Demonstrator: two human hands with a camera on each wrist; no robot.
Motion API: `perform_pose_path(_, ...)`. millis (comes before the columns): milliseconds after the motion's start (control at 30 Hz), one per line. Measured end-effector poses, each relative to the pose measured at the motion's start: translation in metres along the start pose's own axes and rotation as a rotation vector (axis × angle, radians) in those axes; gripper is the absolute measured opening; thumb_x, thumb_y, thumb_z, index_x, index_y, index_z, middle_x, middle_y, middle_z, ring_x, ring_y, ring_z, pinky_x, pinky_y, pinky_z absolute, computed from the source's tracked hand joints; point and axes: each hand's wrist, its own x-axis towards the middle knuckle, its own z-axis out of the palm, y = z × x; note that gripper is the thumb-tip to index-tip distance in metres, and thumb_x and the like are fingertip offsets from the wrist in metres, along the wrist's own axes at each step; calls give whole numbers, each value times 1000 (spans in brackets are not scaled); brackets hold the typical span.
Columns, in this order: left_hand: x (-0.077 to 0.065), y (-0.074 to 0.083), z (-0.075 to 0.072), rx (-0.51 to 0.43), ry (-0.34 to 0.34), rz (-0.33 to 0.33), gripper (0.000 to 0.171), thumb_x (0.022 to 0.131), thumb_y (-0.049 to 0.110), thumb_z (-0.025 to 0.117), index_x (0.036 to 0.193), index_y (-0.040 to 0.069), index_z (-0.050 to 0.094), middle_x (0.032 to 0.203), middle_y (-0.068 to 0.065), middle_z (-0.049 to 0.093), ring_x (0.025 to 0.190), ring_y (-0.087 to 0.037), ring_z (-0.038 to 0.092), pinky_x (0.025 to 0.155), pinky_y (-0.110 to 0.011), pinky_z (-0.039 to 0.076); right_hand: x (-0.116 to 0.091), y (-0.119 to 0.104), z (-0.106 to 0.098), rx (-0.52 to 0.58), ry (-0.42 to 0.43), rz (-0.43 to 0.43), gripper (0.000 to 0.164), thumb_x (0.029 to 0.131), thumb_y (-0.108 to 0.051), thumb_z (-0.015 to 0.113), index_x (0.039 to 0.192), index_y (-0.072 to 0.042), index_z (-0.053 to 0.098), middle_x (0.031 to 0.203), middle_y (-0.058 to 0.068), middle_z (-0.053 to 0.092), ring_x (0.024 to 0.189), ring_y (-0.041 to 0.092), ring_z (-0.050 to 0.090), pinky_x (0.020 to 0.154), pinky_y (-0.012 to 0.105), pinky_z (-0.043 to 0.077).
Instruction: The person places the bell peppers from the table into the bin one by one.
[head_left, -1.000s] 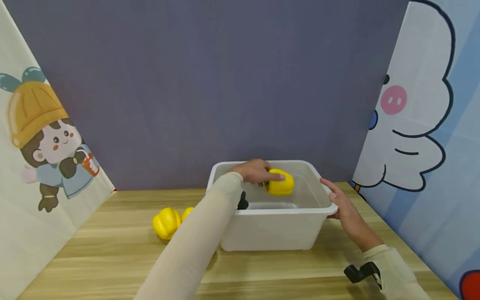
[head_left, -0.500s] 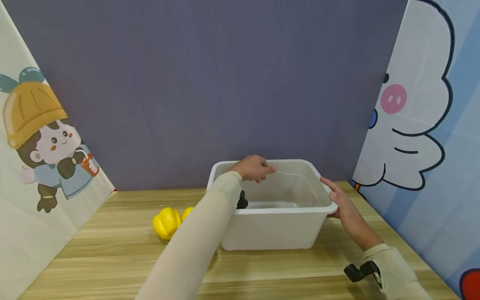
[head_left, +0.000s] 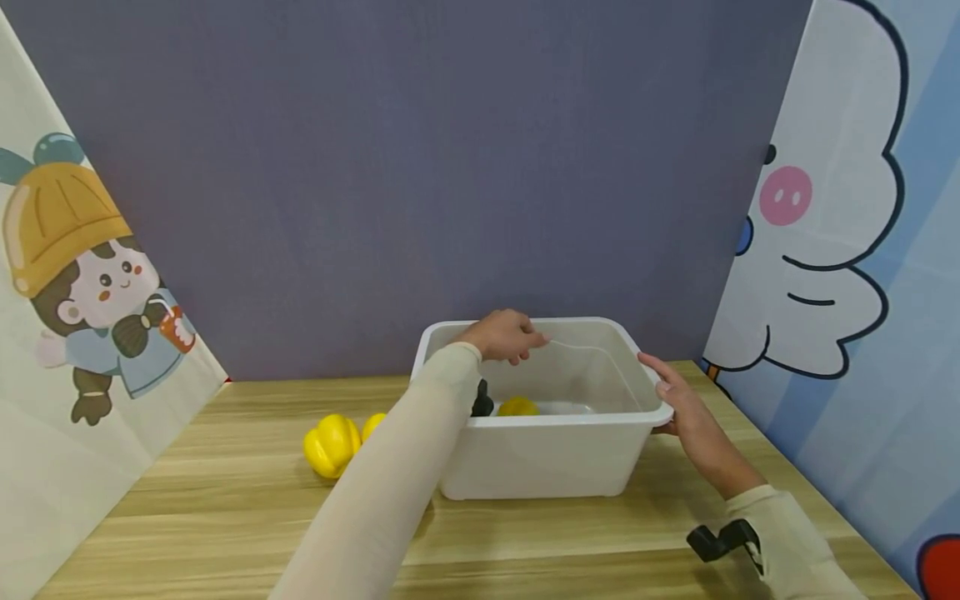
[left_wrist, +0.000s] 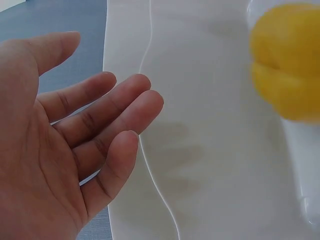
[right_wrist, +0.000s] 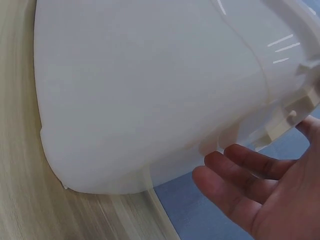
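A white plastic bin stands on the table, its mouth facing up. My left hand hovers over its opening near the back rim, holding nothing; in the left wrist view its fingers are loosely bent and spread. Below and apart from that hand, a yellow bell pepper lies inside the bin, partly hidden by the front wall. With the thumb over the rim and the fingers beneath it, my right hand grips the bin's right side.
Two more yellow objects sit left of the bin: a bell pepper and another yellow piece half covered by my left sleeve. The wood-grain table meets a dark grey panel behind. Printed cartoon sheets flank both sides.
My left hand let go of a yellow bell pepper, which dropped from its fingers to the bin's inside. The hand stays over the opening. My right hand keeps its grip on the rim.
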Motion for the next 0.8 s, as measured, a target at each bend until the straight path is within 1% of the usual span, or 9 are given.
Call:
perform_pose_path(167, 0, -1, 0, 8, 3, 1, 42, 100, 46, 59, 124, 12, 67, 95, 0, 68, 85, -17, 67, 82, -37, 53, 1, -4, 1, 11, -3, 42, 56, 111, -35, 26, 160, -9, 16, 139, 27, 42, 103, 19, 61, 76, 43, 55)
perform_pose_path(267, 1, -1, 0, 13, 2, 4, 41, 100, 46, 59, 123, 13, 67, 95, 0, 69, 84, -16, 67, 83, -36, 53, 0, -6, 0, 1, -3, 52, 56, 111, -35, 25, 160, -9, 15, 141, 28, 41, 104, 21, 60, 77, 44, 54)
perform_pose_path(433, 1, -1, 1, 17, 4, 18, 39, 100, 45, 59, 120, 13, 68, 95, -1, 69, 83, -16, 67, 83, -37, 52, -1, -8, 0, -14, -10, 60, 56, 111, -35, 27, 161, -12, 14, 144, 26, 39, 108, 24, 58, 80, 47, 52)
perform_pose_path(600, 3, -1, 2, 24, 8, 21, 39, 100, 45, 58, 120, 13, 68, 94, -1, 69, 83, -17, 67, 82, -37, 52, -1, -8, 0, -5, -20, 58, 57, 110, -32, 29, 161, -14, 13, 148, 24, 36, 112, 27, 56, 83, 51, 50)
perform_pose_path(800, 4, -2, 2, 11, 1, 17, 37, 100, 44, 60, 120, 14, 68, 94, -1, 69, 85, -18, 67, 81, -36, 52, 0, -8, -1, -16, -32, 43, 56, 110, -31, 30, 162, -15, 14, 152, 24, 33, 115, 26, 56, 84, 51, 49)
